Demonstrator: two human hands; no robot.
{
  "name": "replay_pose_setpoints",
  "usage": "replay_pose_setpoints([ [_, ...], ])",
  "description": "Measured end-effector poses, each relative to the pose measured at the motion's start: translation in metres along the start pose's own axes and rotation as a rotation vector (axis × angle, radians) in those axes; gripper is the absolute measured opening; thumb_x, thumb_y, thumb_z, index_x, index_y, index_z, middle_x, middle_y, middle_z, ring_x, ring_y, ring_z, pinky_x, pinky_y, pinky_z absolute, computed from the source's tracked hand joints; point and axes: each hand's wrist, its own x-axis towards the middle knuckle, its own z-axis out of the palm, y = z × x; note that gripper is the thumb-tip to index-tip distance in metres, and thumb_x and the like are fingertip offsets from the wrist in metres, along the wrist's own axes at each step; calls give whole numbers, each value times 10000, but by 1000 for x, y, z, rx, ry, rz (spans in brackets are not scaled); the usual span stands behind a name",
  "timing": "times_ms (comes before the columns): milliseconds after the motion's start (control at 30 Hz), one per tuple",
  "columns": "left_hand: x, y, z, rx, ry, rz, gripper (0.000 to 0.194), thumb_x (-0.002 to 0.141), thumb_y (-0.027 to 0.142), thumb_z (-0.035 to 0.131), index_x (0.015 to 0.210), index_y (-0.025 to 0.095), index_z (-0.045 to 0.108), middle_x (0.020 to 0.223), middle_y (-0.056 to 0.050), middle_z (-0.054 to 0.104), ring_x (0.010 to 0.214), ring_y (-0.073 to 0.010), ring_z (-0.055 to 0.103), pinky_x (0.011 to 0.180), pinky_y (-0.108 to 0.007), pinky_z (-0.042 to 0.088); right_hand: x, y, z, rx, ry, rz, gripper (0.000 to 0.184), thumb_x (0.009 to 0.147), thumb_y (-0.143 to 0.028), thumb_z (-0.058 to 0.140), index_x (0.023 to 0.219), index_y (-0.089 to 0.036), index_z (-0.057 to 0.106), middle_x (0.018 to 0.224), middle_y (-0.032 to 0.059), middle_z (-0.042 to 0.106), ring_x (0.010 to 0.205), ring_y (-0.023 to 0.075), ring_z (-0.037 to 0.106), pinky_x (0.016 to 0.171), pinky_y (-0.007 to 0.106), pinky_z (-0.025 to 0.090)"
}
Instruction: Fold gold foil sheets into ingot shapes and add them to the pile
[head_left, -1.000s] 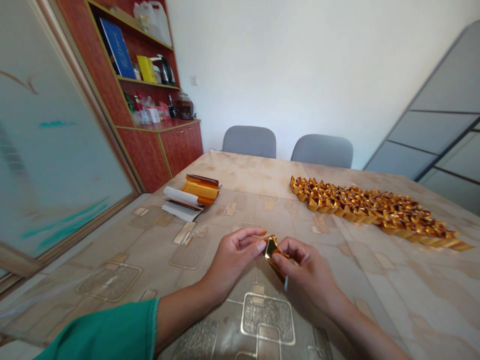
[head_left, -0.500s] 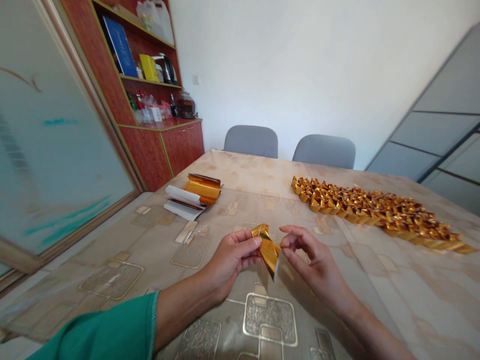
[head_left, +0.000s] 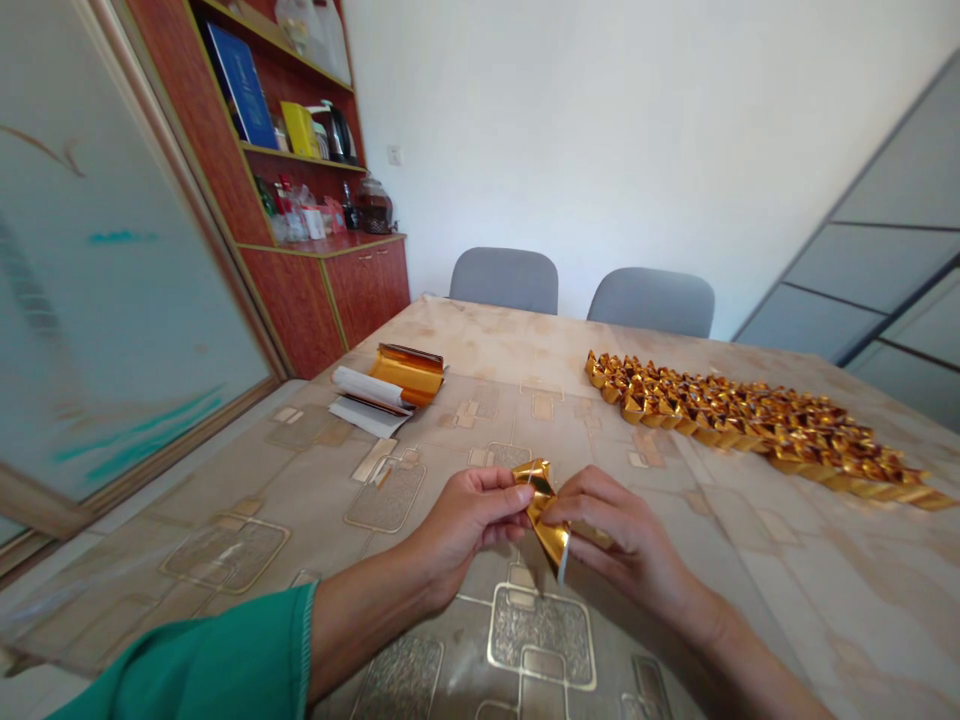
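Note:
Above the near middle of the table, a partly folded piece of gold foil paper (head_left: pixel 553 538) is between my two hands. My left hand (head_left: pixel 480 515) pinches its left side between thumb and fingers. On its right side, the fingers of my right hand (head_left: pixel 619 525) are closed on the foil; the thumb is partly hidden. A pale edge shows at the paper's lower tip. Rows of folded gold foil pieces (head_left: pixel 720 405) stand packed together on the right of the table. A stack of gold foil sheets (head_left: pixel 409 375), with white backing showing, lies curled at the left.
A patterned cover lies over the table (head_left: pixel 420 600). Two grey chairs (head_left: pixel 504 280) stand behind its far edge. At the back left is a red-brown cabinet (head_left: pixel 300 290) holding bottles, a kettle (head_left: pixel 339 135) and a blue folder (head_left: pixel 241 88).
My right hand has moved from the foil's edge onto its face, fingers now closed on it. The foil has shifted slightly right and down. My left hand keeps its pinch.

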Motion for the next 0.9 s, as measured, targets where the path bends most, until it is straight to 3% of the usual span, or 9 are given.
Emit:
replay_pose_setpoints([
  [367,-4,-5,2,53,-37,66,283,638,301,867,727,111,676,694,-10,676,615,-80,581,607,-195,453,2,-4,3,104,36,13,31,926,-254,672,951,-236,670,886,22,616,840,169,596,720,298,478],
  [733,-5,-5,3,-21,-8,94,306,631,322,887,739,126,679,772,-34,719,672,-110,632,653,-224,493,1,-5,2,178,72,51,150,929,-387,659,1013,-277,717,883,21,600,834,177,587,711,315,469],
  [900,-6,-2,5,-74,16,66,330,584,319,916,729,123,693,734,-14,712,652,-95,632,647,-210,508,-1,-2,2,91,22,15,175,954,-336,625,1092,-307,729,896,34,578,833,185,575,693,321,467],
])
